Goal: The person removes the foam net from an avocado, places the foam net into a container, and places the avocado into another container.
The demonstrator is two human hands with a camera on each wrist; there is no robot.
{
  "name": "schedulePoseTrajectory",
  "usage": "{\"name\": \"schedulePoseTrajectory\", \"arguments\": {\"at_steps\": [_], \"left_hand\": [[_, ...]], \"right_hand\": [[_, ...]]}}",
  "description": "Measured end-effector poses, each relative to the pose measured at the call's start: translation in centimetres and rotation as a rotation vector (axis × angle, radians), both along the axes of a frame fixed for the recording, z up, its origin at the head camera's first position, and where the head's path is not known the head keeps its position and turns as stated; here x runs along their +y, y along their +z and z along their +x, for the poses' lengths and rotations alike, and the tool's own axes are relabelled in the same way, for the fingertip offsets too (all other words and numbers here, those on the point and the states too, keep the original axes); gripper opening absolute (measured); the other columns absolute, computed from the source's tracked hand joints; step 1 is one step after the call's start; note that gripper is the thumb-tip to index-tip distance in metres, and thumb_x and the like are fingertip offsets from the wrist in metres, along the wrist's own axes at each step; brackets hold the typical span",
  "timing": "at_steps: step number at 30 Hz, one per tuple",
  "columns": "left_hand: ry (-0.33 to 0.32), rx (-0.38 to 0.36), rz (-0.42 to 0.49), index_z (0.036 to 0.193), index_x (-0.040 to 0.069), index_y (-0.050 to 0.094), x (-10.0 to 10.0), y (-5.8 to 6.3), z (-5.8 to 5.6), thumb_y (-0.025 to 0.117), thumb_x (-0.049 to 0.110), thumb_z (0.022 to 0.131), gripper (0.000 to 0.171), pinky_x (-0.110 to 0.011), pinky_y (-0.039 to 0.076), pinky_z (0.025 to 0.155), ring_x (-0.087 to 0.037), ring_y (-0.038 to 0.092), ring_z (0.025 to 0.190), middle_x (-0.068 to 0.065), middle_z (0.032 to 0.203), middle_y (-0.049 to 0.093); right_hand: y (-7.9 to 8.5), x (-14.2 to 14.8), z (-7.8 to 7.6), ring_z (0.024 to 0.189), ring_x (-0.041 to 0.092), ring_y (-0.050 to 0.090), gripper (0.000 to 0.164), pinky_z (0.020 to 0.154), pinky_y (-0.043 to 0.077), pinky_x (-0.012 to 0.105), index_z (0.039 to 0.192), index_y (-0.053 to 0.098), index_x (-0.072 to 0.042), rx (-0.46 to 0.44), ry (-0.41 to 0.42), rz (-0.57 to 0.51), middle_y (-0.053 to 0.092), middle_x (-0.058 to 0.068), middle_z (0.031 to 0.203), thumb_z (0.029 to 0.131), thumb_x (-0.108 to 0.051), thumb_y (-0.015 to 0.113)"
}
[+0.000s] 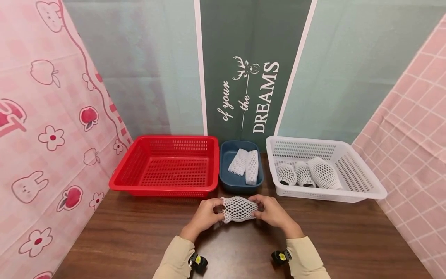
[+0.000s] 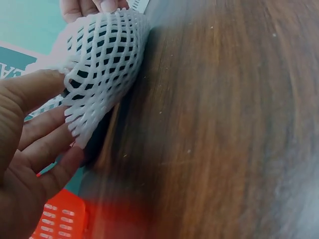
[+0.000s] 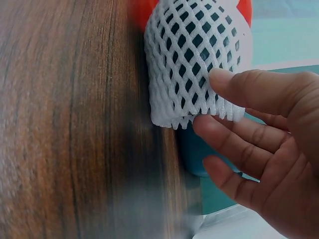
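Holds a white foam net (image 1: 240, 210) crosswise, on or low over the surface (image 1: 115, 240) just in front of the blue bin (image 1: 240, 189), with the left hand (image 1: 203, 215) at one end and the right hand (image 1: 273, 212) at the other. Pinches each end across its width with curved fingers (image 2: 47, 144), probably to steady the mesh and spread its mouths. Impossible to tell of anything inside. Just beyond, hemmed in by the blue bin's wall; within it, stocked with two flattened sleeves (image 1: 252, 167) side by side, perhaps for easy reach. Flanked by the red basket (image 1: 163, 188) on the left and by the white basket (image 1: 313, 193) on the right, with three bulging netted items (image 1: 325, 173) grouped toward its left, likely to lean together without rolling. Farther back, closed off by a green curtain (image 1: 226, 23).
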State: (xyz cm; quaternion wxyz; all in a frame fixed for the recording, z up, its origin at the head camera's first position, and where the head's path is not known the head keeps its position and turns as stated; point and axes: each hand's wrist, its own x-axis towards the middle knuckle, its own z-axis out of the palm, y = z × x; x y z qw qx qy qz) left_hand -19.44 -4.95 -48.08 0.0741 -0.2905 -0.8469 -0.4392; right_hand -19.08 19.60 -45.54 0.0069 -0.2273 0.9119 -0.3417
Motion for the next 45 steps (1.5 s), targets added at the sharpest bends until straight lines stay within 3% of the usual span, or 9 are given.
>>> {"name": "schedulePoseTrajectory", "arguments": {"at_steps": [4, 9, 14, 20, 29, 40, 45], "left_hand": [[-0.033, -0.081, 0.027, 0.108, -0.001, 0.054, 0.32, -0.29, 0.09, 0.066, -0.006, 0.060, 0.050, -0.024, 0.046, 0.066, -0.014, 0.059, 0.080, -0.009, 0.094, 0.059], [-0.040, -0.123, 0.018, 0.099, 0.005, 0.051, 0.72, -0.52, 0.04, 0.067, -0.006, 0.056, 0.047, -0.022, 0.046, 0.062, -0.014, 0.059, 0.077, -0.006, 0.093, 0.055], [-0.007, -0.105, -0.023, 0.093, 0.009, 0.050, 0.82, -0.55, 0.02, 0.066, -0.006, 0.053, 0.046, -0.022, 0.045, 0.061, -0.012, 0.057, 0.076, -0.002, 0.090, 0.055], [0.018, -0.095, -0.064, 0.097, 0.009, 0.050, 0.92, -0.54, 0.11, 0.062, -0.006, 0.054, 0.047, -0.022, 0.044, 0.060, -0.013, 0.057, 0.078, -0.002, 0.088, 0.057], [-0.011, -0.054, -0.024, 0.075, 0.010, 0.043, 0.97, -0.64, 0.02, 0.053, -0.014, 0.052, 0.035, -0.018, 0.042, 0.052, -0.010, 0.057, 0.073, 0.000, 0.073, 0.053], [-0.015, -0.060, -0.064, 0.080, 0.013, 0.045, 0.73, -0.26, 0.22, 0.054, -0.011, 0.054, 0.036, -0.020, 0.042, 0.056, -0.010, 0.056, 0.074, 0.002, 0.078, 0.053], [-0.026, -0.003, -0.076, 0.085, 0.012, 0.048, 0.40, -0.25, 0.25, 0.056, -0.007, 0.053, 0.037, -0.020, 0.041, 0.056, -0.010, 0.053, 0.072, 0.002, 0.080, 0.053]], "right_hand": [[0.00, 0.01, 0.02, 0.058, 0.005, 0.049, 0.035, 0.052, 0.042, 0.022, 0.099, 0.059, -0.009, -0.005, -0.006, 0.000, 0.055, -0.007, 0.068, 0.067, -0.007, 0.071], [0.02, 0.03, 0.07, 0.054, 0.003, 0.046, 0.031, 0.048, 0.040, 0.022, 0.095, 0.061, -0.010, -0.006, -0.022, 0.019, 0.050, -0.010, 0.061, 0.066, -0.007, 0.071], [0.38, -0.21, 0.15, 0.055, 0.003, 0.047, 0.025, 0.049, 0.040, 0.022, 0.088, 0.062, -0.011, 0.023, -0.005, 0.012, 0.052, -0.008, 0.063, 0.066, -0.007, 0.071], [0.27, -0.34, 0.25, 0.056, 0.003, 0.048, 0.019, 0.050, 0.041, 0.020, 0.081, 0.063, -0.012, 0.070, -0.013, 0.006, 0.055, -0.009, 0.064, 0.065, -0.005, 0.071], [0.52, -0.55, 0.26, 0.056, 0.003, 0.044, 0.019, 0.050, 0.038, 0.021, 0.084, 0.064, -0.012, 0.067, -0.012, 0.011, 0.053, -0.009, 0.065, 0.067, -0.006, 0.070], [0.61, -0.52, 0.43, 0.058, 0.003, 0.047, 0.018, 0.051, 0.040, 0.021, 0.084, 0.064, -0.012, 0.072, -0.001, 0.000, 0.055, -0.008, 0.070, 0.068, -0.005, 0.070], [0.68, -0.06, 0.62, 0.059, 0.003, 0.050, 0.016, 0.053, 0.042, 0.020, 0.081, 0.065, -0.013, 0.083, -0.016, -0.033, 0.058, -0.008, 0.072, 0.068, -0.006, 0.070]]}}
